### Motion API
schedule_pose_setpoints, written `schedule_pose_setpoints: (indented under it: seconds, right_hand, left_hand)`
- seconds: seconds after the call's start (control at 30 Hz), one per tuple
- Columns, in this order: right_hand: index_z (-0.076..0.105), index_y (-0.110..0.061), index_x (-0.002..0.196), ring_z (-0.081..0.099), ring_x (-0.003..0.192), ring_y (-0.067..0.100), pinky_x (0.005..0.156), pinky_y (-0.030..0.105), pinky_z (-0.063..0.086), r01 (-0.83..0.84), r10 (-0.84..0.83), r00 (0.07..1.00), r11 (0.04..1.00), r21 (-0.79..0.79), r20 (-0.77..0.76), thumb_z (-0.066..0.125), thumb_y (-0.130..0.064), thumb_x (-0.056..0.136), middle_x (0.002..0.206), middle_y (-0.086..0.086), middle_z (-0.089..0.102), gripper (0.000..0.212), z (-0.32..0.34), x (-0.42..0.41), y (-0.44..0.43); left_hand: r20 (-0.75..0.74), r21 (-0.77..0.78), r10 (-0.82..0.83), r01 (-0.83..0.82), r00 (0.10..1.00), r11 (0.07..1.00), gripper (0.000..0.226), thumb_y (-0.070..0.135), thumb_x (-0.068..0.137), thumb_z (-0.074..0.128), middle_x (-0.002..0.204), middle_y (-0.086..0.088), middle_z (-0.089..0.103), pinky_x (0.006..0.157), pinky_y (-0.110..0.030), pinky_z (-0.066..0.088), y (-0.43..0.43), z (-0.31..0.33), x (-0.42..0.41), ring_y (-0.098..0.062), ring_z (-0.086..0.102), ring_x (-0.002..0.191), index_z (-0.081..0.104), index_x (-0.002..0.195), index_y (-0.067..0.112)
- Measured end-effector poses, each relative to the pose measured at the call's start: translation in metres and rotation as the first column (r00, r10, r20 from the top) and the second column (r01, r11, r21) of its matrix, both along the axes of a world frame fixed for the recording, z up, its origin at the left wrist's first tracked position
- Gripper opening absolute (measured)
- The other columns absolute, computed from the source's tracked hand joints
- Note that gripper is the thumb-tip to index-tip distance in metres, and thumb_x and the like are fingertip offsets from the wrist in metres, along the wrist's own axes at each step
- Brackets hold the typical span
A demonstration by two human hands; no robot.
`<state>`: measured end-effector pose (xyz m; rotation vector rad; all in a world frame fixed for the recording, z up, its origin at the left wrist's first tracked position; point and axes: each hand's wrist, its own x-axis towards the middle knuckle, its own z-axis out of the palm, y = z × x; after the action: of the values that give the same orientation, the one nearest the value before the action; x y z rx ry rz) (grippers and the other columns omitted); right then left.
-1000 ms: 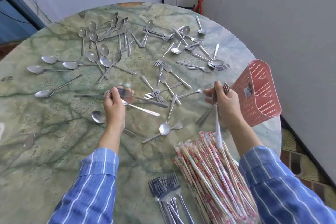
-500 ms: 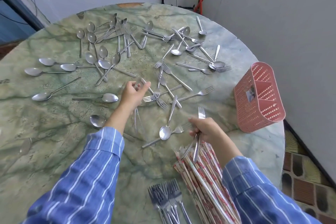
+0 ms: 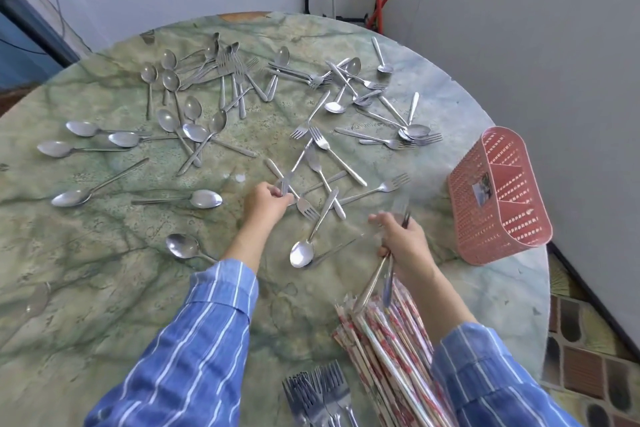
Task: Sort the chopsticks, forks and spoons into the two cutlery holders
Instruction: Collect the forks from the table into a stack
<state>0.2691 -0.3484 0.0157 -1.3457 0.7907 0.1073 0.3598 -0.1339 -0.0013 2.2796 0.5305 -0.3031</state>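
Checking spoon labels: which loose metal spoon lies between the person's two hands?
The shiny steel spoon with its bowl toward the person; the other spoons lie left of the left hand or farther away.

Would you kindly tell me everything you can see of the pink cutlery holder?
The pink cutlery holder is a perforated basket, apparently plastic, with rounded ends and inner dividers forming several compartments; none shows any cutlery. A small picture label sits on its near wall. It stands on the green marbled table at the right edge, near the room wall, apparently upright. Neither hand touches it; the right hand, gripping forks, is nearest.
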Motion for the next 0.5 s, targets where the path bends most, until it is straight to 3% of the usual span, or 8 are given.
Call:
schedule_pose_setpoints:
  seconds: [0.1,0.17,0.27,0.3,0.4,0.5]
  right_hand:
    - [0.041,-0.014,0.091,0.043,0.043,0.005,0.039,0.022,0.034,0.160,-0.159,0.980,0.987,-0.001,0.123,0.050,-0.012,0.095,0.090,0.009,0.072,0.009,0.008,0.011,-0.010]
    - [0.037,-0.018,0.087,0.037,0.043,0.011,0.038,0.021,0.032,0.233,-0.219,0.958,0.970,-0.062,0.185,0.047,-0.015,0.096,0.085,0.009,0.073,0.014,0.011,0.019,-0.016]
    - [0.047,-0.020,0.097,0.042,0.049,0.013,0.040,0.022,0.036,0.262,-0.223,0.948,0.952,-0.159,0.226,0.044,-0.018,0.098,0.074,0.005,0.071,0.003,0.015,0.032,-0.024]
    - [0.052,-0.018,0.104,0.047,0.052,0.011,0.044,0.022,0.041,0.267,-0.227,0.948,0.950,-0.165,0.223,0.043,-0.017,0.098,0.069,0.003,0.068,0.011,0.015,0.037,-0.026]
    - [0.060,-0.008,0.113,0.059,0.062,0.012,0.061,0.027,0.052,0.309,-0.300,0.942,0.950,-0.036,0.153,0.040,-0.014,0.098,0.062,0.002,0.060,0.026,0.015,0.052,-0.031]
    - [0.056,-0.005,0.106,0.060,0.051,0.016,0.057,0.031,0.059,0.377,-0.404,0.913,0.891,0.253,0.059,0.042,-0.007,0.097,0.063,0.006,0.048,0.016,0.011,0.063,-0.035]
  left_hand:
    - [0.158,-0.110,0.164,-0.148,0.974,0.983,0.019,0.029,0.091,0.060,0.094,-0.008,0.063,0.072,-0.029,0.037,0.009,0.003,-0.004,-0.030,0.060,0.093,0.050,0.086,0.014]
    - [0.291,-0.192,0.263,-0.213,0.920,0.958,0.015,0.026,0.097,0.050,0.095,-0.009,0.057,0.072,-0.029,0.035,0.016,0.006,-0.008,-0.028,0.055,0.088,0.045,0.094,0.012]
    - [0.384,-0.338,0.355,-0.228,0.852,0.913,0.016,0.026,0.101,0.040,0.093,-0.011,0.053,0.072,-0.036,0.042,0.030,0.012,-0.006,-0.024,0.052,0.079,0.035,0.098,0.011]
    - [0.408,-0.365,0.361,-0.213,0.839,0.906,0.017,0.027,0.102,0.038,0.092,-0.010,0.053,0.072,-0.038,0.045,0.035,0.014,-0.003,-0.023,0.053,0.077,0.033,0.099,0.011]
    - [0.491,-0.435,0.372,-0.148,0.788,0.888,0.010,0.022,0.104,0.034,0.092,-0.008,0.054,0.060,-0.020,0.047,0.049,0.027,0.004,-0.018,0.053,0.072,0.032,0.105,0.012]
    - [0.523,-0.409,0.338,-0.117,0.783,0.905,0.023,0.024,0.104,0.032,0.112,-0.010,0.063,0.056,-0.016,0.045,0.062,0.035,0.014,-0.020,0.058,0.079,0.048,0.117,0.014]
